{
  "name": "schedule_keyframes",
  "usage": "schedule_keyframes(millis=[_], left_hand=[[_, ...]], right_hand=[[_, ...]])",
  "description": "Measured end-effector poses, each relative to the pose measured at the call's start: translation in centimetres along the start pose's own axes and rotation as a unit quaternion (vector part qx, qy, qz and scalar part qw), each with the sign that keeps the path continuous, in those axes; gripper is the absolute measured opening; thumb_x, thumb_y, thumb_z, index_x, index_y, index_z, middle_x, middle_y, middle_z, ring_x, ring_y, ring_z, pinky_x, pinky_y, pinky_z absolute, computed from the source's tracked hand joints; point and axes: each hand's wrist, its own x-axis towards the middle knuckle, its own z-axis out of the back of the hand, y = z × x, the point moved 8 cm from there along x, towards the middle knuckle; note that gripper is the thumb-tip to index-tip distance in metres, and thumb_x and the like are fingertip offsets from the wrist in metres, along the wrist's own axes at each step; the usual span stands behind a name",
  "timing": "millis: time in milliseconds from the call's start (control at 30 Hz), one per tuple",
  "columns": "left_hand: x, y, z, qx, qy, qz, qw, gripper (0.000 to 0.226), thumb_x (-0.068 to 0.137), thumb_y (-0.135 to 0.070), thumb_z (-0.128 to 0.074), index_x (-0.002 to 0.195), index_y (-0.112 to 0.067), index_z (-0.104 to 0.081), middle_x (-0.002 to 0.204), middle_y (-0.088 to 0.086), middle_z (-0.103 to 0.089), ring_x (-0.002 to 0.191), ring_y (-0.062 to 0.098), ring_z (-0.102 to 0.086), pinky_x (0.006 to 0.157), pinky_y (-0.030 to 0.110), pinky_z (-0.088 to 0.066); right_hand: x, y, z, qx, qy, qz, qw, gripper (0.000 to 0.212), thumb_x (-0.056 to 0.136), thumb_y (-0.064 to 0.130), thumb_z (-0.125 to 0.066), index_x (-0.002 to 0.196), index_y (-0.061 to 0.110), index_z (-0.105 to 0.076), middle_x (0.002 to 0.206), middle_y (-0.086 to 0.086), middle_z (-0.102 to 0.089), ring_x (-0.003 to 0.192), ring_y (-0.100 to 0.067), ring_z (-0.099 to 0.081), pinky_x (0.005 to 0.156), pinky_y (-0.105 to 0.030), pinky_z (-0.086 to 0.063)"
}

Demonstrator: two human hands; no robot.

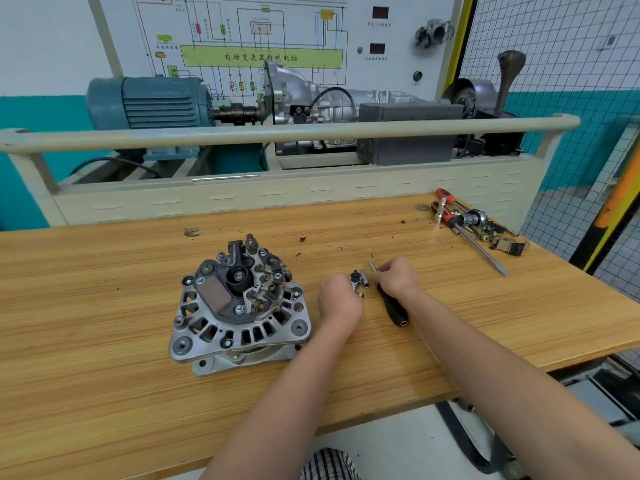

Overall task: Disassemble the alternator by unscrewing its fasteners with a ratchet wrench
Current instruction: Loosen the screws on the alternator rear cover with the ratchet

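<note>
Hands (pixel 341 299) beside alternator (pixel 239 303)

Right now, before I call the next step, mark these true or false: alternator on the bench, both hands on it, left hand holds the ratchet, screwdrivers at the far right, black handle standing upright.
1. The alternator sits on the wooden bench. True.
2. Both hands touch it. False: both are to its right, off it.
3. The left hand holds the small ratchet wrench. True.
4. Red-handled screwdrivers lie at the far right. True.
5. The black handle stands upright. False: it lies flat beneath the right hand.
</note>
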Motion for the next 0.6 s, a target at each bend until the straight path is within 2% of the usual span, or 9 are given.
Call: schedule_keyframes(millis=[67, 200, 333, 433, 500, 567, 600], left_hand=[[-0.2, -0.1, 0.1, -0.010, -0.004, 0.002, 1.000, 0.006, 0.090, -0.008, -0.064, 0.088, -0.012, -0.060, 0.082, 0.000, -0.052, 0.078, 0.021, -0.051, 0.064, 0.029, -0.040], [-0.4, 0.0, 0.1, -0.040, -0.008, 0.015, 0.999, 0.010, 0.093, -0.004, -0.054, 0.098, -0.009, -0.061, 0.094, 0.005, -0.060, 0.082, 0.021, -0.053, 0.064, 0.029, -0.039], [-0.7, 0.4, 0.4, -0.082, -0.013, 0.034, 0.996, 0.018, 0.095, -0.003, -0.048, 0.105, -0.004, -0.063, 0.107, 0.012, -0.064, 0.093, 0.027, -0.060, 0.067, 0.033, -0.044], [-1.1, 0.6, 0.9, -0.108, -0.018, 0.044, 0.993, 0.021, 0.096, -0.003, -0.044, 0.107, -0.002, -0.061, 0.113, 0.017, -0.061, 0.101, 0.031, -0.060, 0.069, 0.033, -0.045], [-1.3, 0.5, 1.4, -0.121, -0.023, 0.049, 0.991, 0.021, 0.097, -0.004, -0.044, 0.112, -0.002, -0.058, 0.120, 0.016, -0.056, 0.096, 0.028, -0.059, 0.069, 0.031, -0.044], [-1.6, 0.4, 1.7, -0.130, -0.032, 0.052, 0.990, 0.023, 0.098, -0.004, -0.042, 0.118, -0.002, -0.054, 0.126, 0.014, -0.048, 0.080, 0.020, -0.054, 0.061, 0.024, -0.040], [-1.6, 0.5, 1.9, -0.135, -0.038, 0.056, 0.989, 0.025, 0.099, -0.005, -0.041, 0.120, -0.002, -0.053, 0.128, 0.013, -0.045, 0.072, 0.015, -0.049, 0.055, 0.021, -0.036]], right_hand=[[-0.1, 0.1, 0.1, 0.012, -0.004, 0.001, 1.000, 0.020, 0.091, 0.020, -0.061, 0.103, 0.006, -0.068, 0.099, -0.010, -0.066, 0.089, -0.024, -0.059, 0.079, -0.034, -0.049], [-0.1, 0.0, 0.1, 0.043, 0.000, -0.008, 0.999, 0.022, 0.096, 0.015, -0.049, 0.108, 0.003, -0.063, 0.097, -0.017, -0.067, 0.089, -0.031, -0.064, 0.081, -0.039, -0.053], [-0.2, -0.7, -0.2, 0.075, 0.013, -0.024, 0.997, 0.016, 0.099, 0.012, -0.043, 0.100, 0.004, -0.057, 0.081, -0.017, -0.065, 0.059, -0.023, -0.055, 0.069, -0.038, -0.051], [-0.2, -0.9, -0.2, 0.089, 0.016, -0.032, 0.995, 0.011, 0.097, 0.014, -0.049, 0.094, 0.005, -0.055, 0.082, -0.017, -0.062, 0.061, -0.022, -0.051, 0.067, -0.036, -0.046], [-0.2, -0.9, -0.1, 0.093, 0.024, -0.035, 0.995, 0.016, 0.092, 0.017, -0.061, 0.085, 0.004, -0.057, 0.076, -0.012, -0.059, 0.058, -0.020, -0.049, 0.062, -0.034, -0.044], [-0.3, -0.6, -0.1, 0.074, 0.036, -0.036, 0.996, 0.021, 0.086, 0.020, -0.070, 0.077, 0.005, -0.058, 0.070, -0.008, -0.057, 0.057, -0.018, -0.050, 0.059, -0.030, -0.044], [-0.4, -0.5, -0.1, 0.056, 0.042, -0.035, 0.997, 0.021, 0.084, 0.021, -0.072, 0.081, 0.004, -0.061, 0.071, -0.008, -0.058, 0.058, -0.018, -0.051, 0.059, -0.030, -0.044]])
